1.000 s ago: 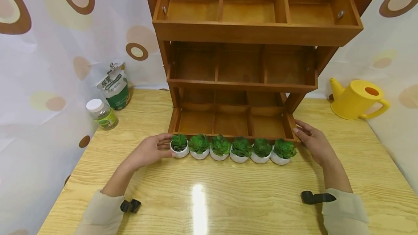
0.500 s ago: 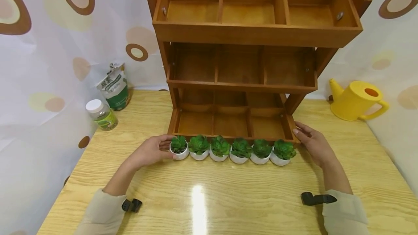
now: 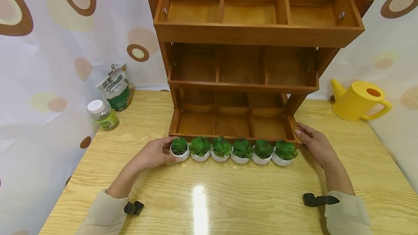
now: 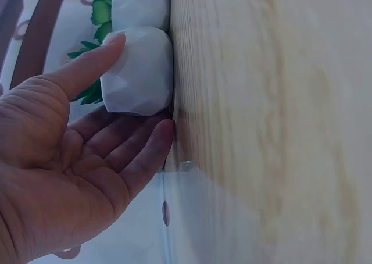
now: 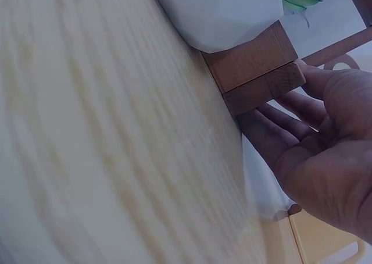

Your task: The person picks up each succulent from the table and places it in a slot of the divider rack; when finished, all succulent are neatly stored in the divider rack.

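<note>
A row of small green succulents in white faceted pots stands along the front of a brown wooden tiered shelf. At the row's left end my left hand holds the leftmost potted succulent. Its thumb lies on the front of the white pot in the left wrist view, while the fingers reach past the pot's side, partly hidden behind it. My right hand touches the shelf's lower right front corner, thumb at the top edge and fingers along the outer side. The rightmost potted succulent is close by.
Each shelf tier has three compartments. A yellow watering can stands at the right back. On the left are a white-capped jar and a green and white bag. Patterned cloth hangs behind the wooden table.
My left hand has shifted slightly right, its thumb coming farther round the front of the leftmost pot. The right hand stays at the shelf corner.
</note>
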A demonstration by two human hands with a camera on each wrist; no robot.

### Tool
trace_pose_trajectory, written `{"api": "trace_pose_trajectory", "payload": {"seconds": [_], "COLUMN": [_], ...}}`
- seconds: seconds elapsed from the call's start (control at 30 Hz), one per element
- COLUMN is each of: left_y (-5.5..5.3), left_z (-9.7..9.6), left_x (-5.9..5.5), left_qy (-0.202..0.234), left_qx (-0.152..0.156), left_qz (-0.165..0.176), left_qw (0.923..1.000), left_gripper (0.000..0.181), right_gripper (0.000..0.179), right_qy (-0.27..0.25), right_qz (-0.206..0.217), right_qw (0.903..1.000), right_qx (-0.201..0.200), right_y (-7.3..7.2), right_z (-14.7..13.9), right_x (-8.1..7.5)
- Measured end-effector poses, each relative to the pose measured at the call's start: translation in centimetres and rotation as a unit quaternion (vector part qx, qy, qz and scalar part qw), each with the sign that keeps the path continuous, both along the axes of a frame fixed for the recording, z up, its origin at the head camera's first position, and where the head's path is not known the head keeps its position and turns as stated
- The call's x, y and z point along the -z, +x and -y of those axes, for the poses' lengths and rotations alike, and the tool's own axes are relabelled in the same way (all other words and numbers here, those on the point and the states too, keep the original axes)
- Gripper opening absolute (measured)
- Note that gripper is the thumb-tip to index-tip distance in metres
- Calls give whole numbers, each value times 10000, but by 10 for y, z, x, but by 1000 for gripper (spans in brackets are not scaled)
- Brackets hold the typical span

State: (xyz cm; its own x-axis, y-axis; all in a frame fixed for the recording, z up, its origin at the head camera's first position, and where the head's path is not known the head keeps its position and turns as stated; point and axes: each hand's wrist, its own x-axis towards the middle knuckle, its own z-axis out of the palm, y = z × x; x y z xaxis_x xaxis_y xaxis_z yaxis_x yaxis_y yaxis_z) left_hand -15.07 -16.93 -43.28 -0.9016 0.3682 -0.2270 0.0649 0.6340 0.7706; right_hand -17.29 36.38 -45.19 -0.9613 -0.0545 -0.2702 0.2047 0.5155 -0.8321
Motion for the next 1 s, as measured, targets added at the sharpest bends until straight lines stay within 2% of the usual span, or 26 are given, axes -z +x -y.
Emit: {"api": "trace_pose_trajectory", "payload": {"seconds": [0.23,0.37,0.57,0.8,1.0], "left_y": [-1,0,3,4,-3], "left_z": [1,4,11,15,14], "left_x": [1,-1,-13,-29,-35], "left_qy": [-246,-209,28,288,511], "left_qx": [-55,-186,-466,-452,-431], "left_qz": [-259,-317,-400,-685,-767], "left_qw": [9993,9991,9981,9962,9948], "left_gripper": [70,70,69,73,70], "right_gripper": [79,79,79,78,79], "right_qy": [-144,-224,-253,-188,-79], "right_qz": [80,112,159,143,89], "right_qw": [9998,9996,9995,9996,9998], "right_qx": [78,101,130,137,148], "right_y": [-1,-1,-1,-1,0], "right_z": [-1,-1,0,-1,0], "right_x": [0,0,0,2,1]}}
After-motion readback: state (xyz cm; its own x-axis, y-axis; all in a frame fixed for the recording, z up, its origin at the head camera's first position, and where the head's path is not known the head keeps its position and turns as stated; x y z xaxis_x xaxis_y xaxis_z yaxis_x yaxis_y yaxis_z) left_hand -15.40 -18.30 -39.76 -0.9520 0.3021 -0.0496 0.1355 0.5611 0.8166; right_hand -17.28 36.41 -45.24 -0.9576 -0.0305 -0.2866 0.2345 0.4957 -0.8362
